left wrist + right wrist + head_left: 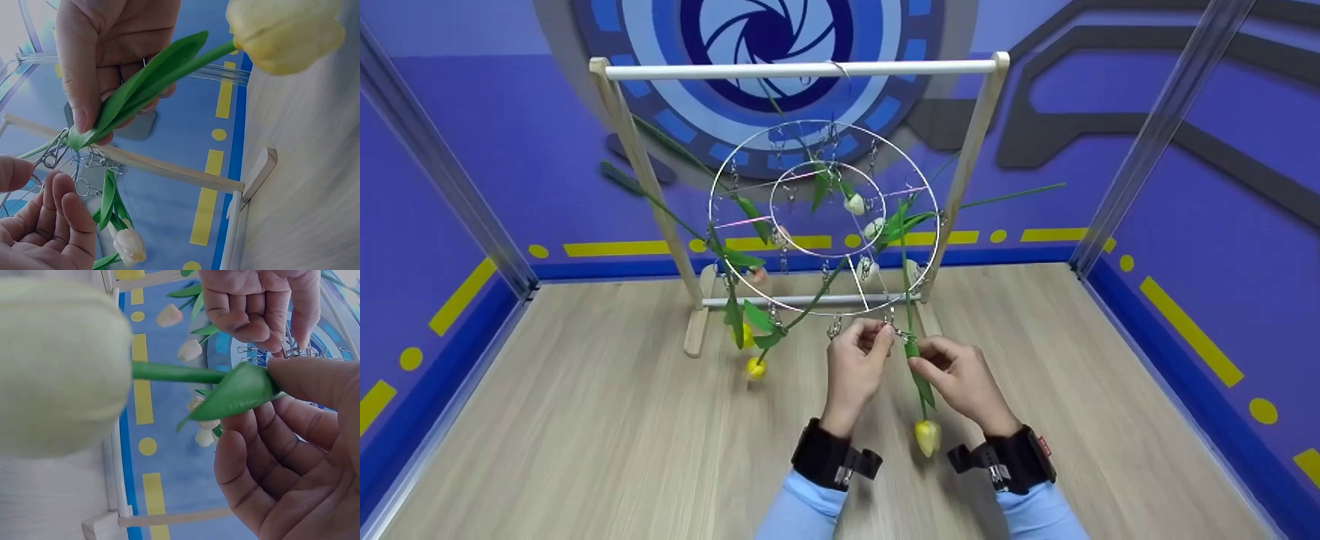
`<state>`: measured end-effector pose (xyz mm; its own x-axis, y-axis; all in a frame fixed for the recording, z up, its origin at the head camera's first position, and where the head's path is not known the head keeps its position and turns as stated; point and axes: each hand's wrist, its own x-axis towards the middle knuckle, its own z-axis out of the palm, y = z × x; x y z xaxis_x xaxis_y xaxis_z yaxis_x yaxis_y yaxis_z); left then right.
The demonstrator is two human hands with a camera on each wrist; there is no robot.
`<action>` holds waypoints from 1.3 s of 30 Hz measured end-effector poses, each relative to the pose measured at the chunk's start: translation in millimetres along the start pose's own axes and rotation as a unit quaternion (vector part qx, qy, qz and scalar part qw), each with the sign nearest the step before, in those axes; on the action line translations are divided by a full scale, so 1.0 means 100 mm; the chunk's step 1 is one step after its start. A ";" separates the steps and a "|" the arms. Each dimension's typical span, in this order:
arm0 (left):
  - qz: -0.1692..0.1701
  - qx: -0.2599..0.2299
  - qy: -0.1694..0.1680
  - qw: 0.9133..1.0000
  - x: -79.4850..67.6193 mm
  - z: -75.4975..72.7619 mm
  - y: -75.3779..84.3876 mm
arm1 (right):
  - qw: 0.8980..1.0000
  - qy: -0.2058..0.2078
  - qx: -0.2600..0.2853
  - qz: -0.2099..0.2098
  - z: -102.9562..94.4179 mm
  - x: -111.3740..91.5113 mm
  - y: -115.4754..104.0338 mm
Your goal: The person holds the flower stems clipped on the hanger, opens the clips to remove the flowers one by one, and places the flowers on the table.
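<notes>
In the head view my left hand [855, 371] pinches a small metal clip [901, 335] at the lower right of a double-ring hanger [810, 121]. Beside it, my right hand [971, 382] holds a yellow artificial tulip [928, 437] by its green leaf and stem, bloom downward. The left wrist view shows the clip [52, 154] touching the stem where the leaf [146, 84] begins; whether it grips the stem I cannot tell. In the right wrist view the thumb presses the leaf base against the fingers, and the pale yellow bloom [62, 368] fills the left side.
A wooden stand with a white top bar [720, 72] bears the hanger. Several other tulips hang from the rings, including a yellow one [756, 367] at lower left and a white one [853, 203] near the middle. More clips dangle around them. Blue patterned walls enclose the wooden tabletop [607, 420].
</notes>
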<state>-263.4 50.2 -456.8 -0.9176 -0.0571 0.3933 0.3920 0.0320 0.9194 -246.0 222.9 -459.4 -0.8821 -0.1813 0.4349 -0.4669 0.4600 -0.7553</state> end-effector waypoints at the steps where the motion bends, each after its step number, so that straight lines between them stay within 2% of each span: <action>1: -0.001 0.002 -0.001 1.000 0.00 0.00 0.00 | 1.000 0.001 -0.001 0.000 0.00 0.00 0.00; 10: -0.006 0.018 -0.007 1.000 0.02 -0.02 0.01 | 1.000 0.005 -0.005 -0.007 -0.01 0.00 -0.03; 25: 0.004 0.003 -0.003 1.000 0.01 -0.02 0.02 | 1.000 0.001 -0.002 -0.002 -0.02 0.01 -0.03; 39: 0.027 0.004 0.005 1.000 0.01 -0.01 0.01 | 1.000 -0.013 -0.017 0.000 -0.07 0.01 -0.01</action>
<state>-264.0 49.1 -455.3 -0.8943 -0.0655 0.4426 0.4406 0.0439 0.8967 -245.7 228.0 -455.3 -0.8838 -0.2034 0.4213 -0.4644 0.4894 -0.7381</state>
